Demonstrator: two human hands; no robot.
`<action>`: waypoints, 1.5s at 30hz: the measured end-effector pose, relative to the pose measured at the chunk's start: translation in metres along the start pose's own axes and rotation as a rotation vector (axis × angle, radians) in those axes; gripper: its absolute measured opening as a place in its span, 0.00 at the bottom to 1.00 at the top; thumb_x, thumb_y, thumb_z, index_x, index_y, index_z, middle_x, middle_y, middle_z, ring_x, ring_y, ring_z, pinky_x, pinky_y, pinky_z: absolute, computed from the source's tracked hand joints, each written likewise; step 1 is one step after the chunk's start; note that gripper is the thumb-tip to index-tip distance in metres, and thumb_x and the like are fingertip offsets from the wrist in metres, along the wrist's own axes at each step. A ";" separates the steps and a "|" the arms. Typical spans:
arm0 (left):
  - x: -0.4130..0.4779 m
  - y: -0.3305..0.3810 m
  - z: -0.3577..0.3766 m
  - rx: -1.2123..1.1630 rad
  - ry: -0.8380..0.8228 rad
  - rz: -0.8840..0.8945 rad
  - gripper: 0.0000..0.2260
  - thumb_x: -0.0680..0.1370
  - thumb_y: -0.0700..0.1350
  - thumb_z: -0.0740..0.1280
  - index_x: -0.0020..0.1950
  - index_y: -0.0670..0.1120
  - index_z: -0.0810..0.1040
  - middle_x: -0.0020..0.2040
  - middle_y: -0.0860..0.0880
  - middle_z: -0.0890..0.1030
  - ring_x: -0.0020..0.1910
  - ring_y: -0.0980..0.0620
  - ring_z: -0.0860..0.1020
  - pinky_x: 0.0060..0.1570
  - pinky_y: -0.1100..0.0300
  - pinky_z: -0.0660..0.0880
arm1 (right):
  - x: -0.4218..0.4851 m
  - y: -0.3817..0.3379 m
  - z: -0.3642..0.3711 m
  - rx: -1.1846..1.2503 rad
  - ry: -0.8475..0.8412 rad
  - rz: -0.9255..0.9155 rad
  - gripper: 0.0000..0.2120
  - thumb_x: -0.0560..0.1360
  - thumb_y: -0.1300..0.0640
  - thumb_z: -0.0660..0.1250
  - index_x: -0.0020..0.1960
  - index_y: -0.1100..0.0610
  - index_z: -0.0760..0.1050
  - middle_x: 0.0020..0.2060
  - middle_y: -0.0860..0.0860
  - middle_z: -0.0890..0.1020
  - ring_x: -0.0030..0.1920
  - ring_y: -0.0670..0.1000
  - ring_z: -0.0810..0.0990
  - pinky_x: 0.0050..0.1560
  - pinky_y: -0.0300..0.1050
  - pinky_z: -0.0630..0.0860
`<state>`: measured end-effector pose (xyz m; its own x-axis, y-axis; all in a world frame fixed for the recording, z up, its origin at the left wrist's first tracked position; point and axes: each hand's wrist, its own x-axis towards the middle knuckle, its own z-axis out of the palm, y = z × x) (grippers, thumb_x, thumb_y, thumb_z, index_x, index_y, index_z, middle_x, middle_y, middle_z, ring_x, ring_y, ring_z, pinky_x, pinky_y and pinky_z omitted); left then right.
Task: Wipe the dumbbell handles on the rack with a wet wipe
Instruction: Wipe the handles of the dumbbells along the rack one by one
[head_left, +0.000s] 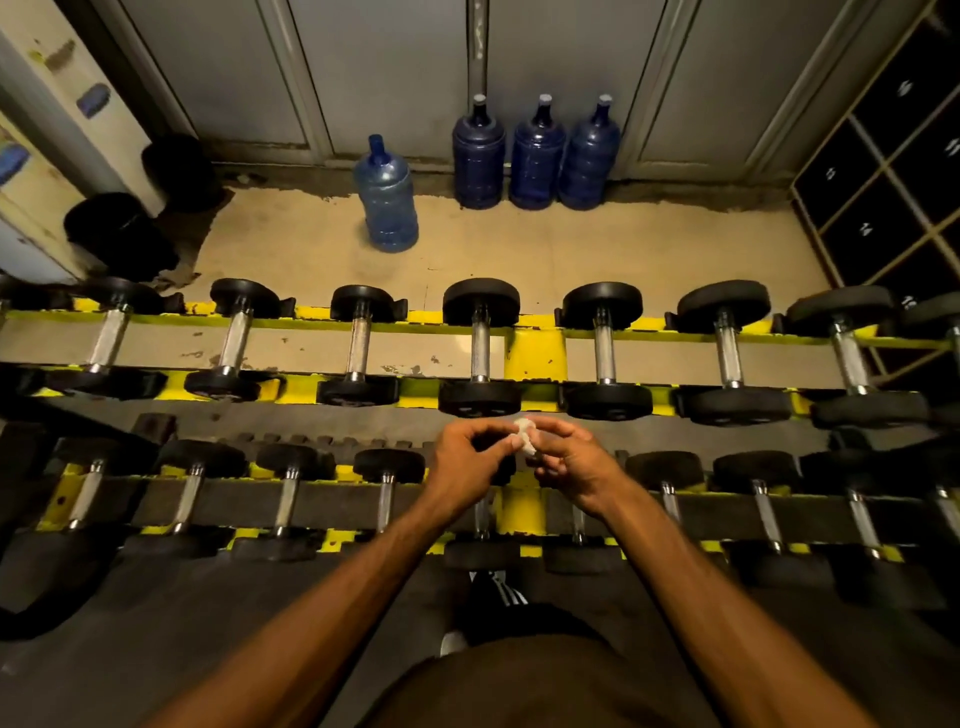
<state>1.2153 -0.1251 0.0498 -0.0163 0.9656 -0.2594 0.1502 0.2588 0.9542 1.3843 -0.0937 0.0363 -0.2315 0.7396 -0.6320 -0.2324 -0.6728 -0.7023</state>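
I stand at the yellow rack (535, 353) with both hands raised over its lower row. My left hand (470, 460) and right hand (569, 467) pinch a small crumpled white wipe (524, 436) between curled fingers (478, 430), just in front of the rack's upper row. Chrome dumbbell handles (480, 343) lie across both rows. Beyond the rack are a worn tan floor (571, 249), four blue water jugs (537, 153) against grey wall panels (561, 62), and dark lockers (883, 208) to the rack's right.

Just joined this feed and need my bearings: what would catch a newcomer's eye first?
At centre, the left hand and right hand pinch a small white wet wipe between them, over the rack. Its yellow rails carry two rows of black dumbbells across the whole view. Behind it, four blue water jugs stand on the floor by the wall.
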 end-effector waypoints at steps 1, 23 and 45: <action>-0.004 0.002 0.000 -0.023 0.007 -0.019 0.07 0.77 0.40 0.73 0.54 0.46 0.85 0.48 0.50 0.86 0.47 0.52 0.85 0.45 0.57 0.83 | -0.006 0.002 0.003 -0.004 0.007 -0.029 0.12 0.76 0.63 0.69 0.58 0.58 0.80 0.42 0.53 0.84 0.34 0.45 0.82 0.32 0.39 0.76; 0.008 0.024 0.043 0.052 -0.148 -0.108 0.11 0.80 0.40 0.68 0.61 0.47 0.83 0.50 0.54 0.84 0.48 0.60 0.82 0.46 0.65 0.79 | -0.026 -0.019 -0.050 -0.251 0.005 -0.321 0.16 0.74 0.63 0.73 0.61 0.60 0.79 0.51 0.56 0.85 0.51 0.58 0.85 0.52 0.54 0.82; 0.084 0.015 0.165 0.813 -0.117 0.031 0.27 0.79 0.48 0.67 0.78 0.54 0.66 0.72 0.51 0.66 0.70 0.50 0.70 0.69 0.49 0.71 | 0.121 -0.133 -0.166 -1.707 -0.192 -0.641 0.08 0.74 0.55 0.73 0.53 0.48 0.83 0.48 0.44 0.83 0.46 0.42 0.80 0.44 0.38 0.77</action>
<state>1.3797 -0.0435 0.0177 0.0957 0.9518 -0.2915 0.8187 0.0913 0.5669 1.5444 0.0880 -0.0016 -0.6255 0.7521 -0.2075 0.7563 0.5192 -0.3980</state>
